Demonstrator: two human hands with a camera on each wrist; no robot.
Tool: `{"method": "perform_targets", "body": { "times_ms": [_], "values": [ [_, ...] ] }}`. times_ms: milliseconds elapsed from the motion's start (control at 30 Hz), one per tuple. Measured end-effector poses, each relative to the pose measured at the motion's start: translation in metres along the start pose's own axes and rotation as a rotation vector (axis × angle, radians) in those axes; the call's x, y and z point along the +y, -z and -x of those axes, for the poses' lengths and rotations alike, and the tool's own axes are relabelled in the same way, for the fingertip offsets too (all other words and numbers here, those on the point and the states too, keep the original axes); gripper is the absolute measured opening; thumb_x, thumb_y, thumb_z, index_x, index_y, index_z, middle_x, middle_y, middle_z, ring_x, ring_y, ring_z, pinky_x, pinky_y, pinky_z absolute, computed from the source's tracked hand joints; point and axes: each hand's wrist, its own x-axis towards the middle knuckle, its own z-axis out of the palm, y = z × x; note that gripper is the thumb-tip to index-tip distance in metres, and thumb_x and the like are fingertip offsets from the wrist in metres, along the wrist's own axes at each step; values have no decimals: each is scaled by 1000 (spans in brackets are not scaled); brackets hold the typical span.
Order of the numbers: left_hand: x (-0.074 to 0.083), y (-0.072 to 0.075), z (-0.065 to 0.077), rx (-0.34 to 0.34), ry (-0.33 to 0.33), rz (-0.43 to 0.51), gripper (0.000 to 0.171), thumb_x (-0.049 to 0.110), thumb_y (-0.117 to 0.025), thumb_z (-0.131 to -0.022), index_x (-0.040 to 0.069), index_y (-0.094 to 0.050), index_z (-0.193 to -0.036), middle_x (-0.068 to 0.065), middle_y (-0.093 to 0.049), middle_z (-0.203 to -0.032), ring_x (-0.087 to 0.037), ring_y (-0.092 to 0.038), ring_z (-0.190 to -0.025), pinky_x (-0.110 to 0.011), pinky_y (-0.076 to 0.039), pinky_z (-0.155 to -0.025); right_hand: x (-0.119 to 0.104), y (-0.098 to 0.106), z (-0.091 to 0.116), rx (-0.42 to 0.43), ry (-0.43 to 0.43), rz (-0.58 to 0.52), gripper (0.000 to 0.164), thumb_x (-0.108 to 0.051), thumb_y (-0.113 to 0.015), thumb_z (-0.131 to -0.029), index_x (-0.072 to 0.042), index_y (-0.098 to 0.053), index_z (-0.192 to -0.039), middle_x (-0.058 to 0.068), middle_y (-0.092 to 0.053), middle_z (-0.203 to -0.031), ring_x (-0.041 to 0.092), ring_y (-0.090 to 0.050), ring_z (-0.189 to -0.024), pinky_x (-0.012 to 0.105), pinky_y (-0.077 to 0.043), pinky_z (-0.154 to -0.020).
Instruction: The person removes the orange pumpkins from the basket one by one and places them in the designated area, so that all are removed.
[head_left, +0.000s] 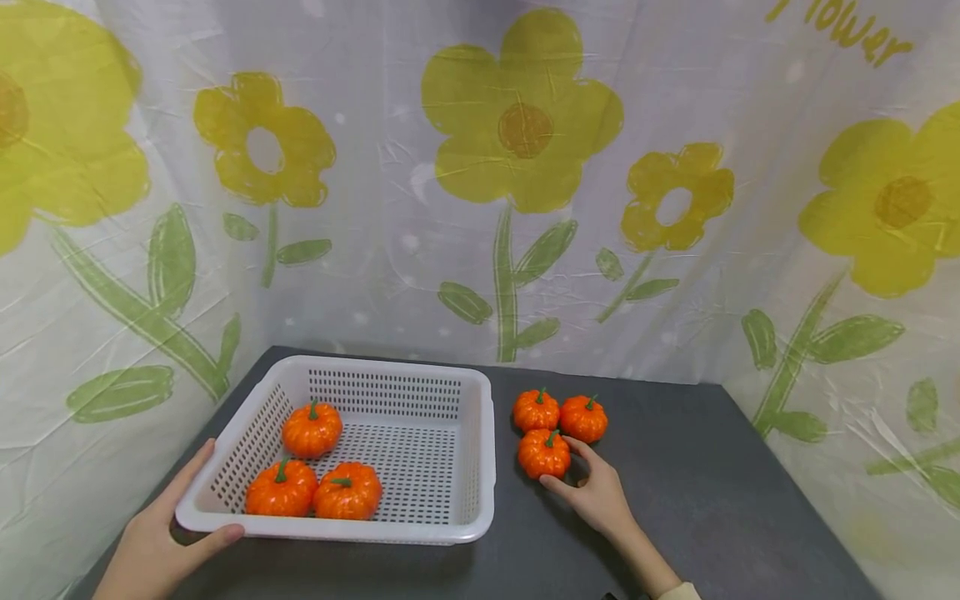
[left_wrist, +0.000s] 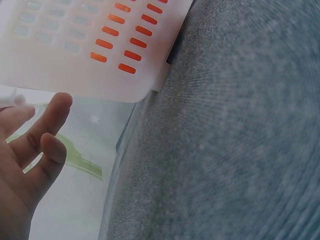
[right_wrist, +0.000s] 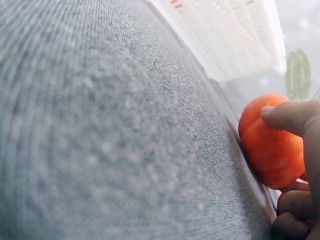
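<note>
A white plastic basket [head_left: 471,450] with slotted walls stands on the left of the table. My left hand [head_left: 153,533] holds its near left corner, thumb on the front rim and fingers along the left side; in the left wrist view the fingertips [left_wrist: 61,101] are right at the rim. Inside the basket sit three small orange pumpkins [head_left: 312,429] with green stems. To the right of it, three more pumpkins stand close together. My right hand [head_left: 600,496] grips the nearest pumpkin [head_left: 542,455] between thumb and fingers, and in the right wrist view this pumpkin [right_wrist: 270,145] sits low by the tabletop.
The other two loose pumpkins, one at the back left [head_left: 536,411] and one at the back right [head_left: 582,419], stand just behind the gripped one. A dark grey table [head_left: 690,467] carries everything. Behind and beside it hangs a white curtain [head_left: 375,275] printed with yellow flowers.
</note>
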Motion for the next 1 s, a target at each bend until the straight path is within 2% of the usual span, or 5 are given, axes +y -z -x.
{"method": "perform_targets", "body": {
  "times_ms": [200,433,567,767,1000],
  "values": [
    [0,1,0,2,-4,3,119,45,-87,-87,17,-8,-172,-43,-44,-150,-53,-60,-109,-83,-43,-93,3,-1,0,-7,-18,-13,79,-30,-94,-81,-8,-60,-148,20,-67,-140,1,-22,-51,20,-32,-50],
    [1,1,0,-5,1,3,120,45,-87,-87,19,-6,-172,-43,-41,-152,-54,-57,-111,-84,-41,-94,5,0,-2,-7,-6,-3,79,-34,-93,-83,-8,-60,-149,20,-66,-142,1,-25,-52,20,-34,-51],
    [0,0,2,4,-2,10,120,44,-87,-87,19,-7,-172,-42,-42,-152,-53,-57,-110,-83,-42,-92,6,0,-1,-17,-8,-6,80,-35,-93,-83,-7,-59,-149,19,-66,-143,2,-20,-48,20,-31,-50],
    [-2,-1,4,13,-6,11,119,43,-88,-86,20,-9,-172,-43,-45,-150,-54,-58,-111,-81,-45,-90,6,-1,2,-34,-32,-14,83,-35,-94,-82,-8,-58,-151,18,-64,-145,2,-23,-43,19,-30,-47],
    [-1,-1,3,21,-21,3,120,43,-88,-86,19,-9,-172,-43,-44,-151,-56,-56,-113,-84,-42,-92,6,-1,2,-22,-29,-34,83,-35,-94,-82,-7,-57,-151,19,-64,-146,2,-21,-46,20,-30,-50]
  ]
}}
